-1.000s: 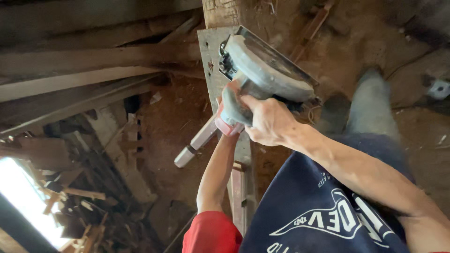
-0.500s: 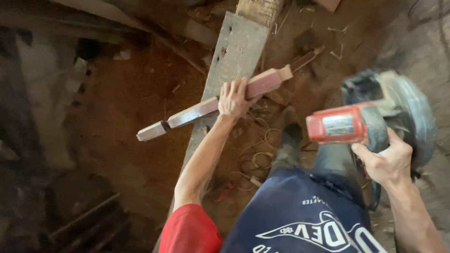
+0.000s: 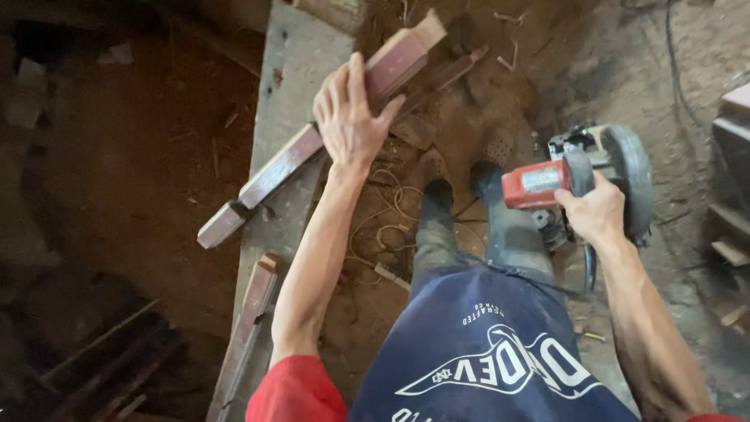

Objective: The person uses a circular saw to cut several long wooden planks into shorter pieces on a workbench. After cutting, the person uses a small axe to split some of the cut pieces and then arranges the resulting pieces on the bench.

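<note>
My left hand presses flat on a long reddish-brown wooden strip that lies slantwise across a grey plank. The fingers wrap over the strip's upper half. My right hand grips the handle of a red and grey circular saw, held low at my right side, away from the strip. The saw's round guard faces right. My legs and shoes stand on the dirt between the two hands.
A second wooden strip lies along the grey plank near my left arm. A tangle of light cord rests on the reddish dirt by my feet. Stacked boards sit at the right edge, dark scrap wood at lower left.
The saw has dropped from over the plank to my right side. My left hand has settled flat on the strip, which now lies across the plank.
</note>
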